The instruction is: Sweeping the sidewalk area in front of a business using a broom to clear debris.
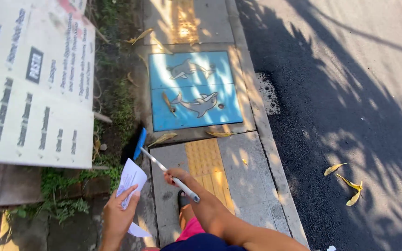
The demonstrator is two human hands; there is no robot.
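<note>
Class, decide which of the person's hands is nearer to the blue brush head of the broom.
Left. The left hand, holding white paper, sits just below the blue brush head. The right hand grips the metal handle further right.

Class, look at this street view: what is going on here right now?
A person stands on a sidewalk beside the road. The right hand grips the handle of a blue-headed broom, its head down at the grassy edge. The left hand holds white paper. Dry yellow leaves lie around a blue dolphin-painted cover.
</note>
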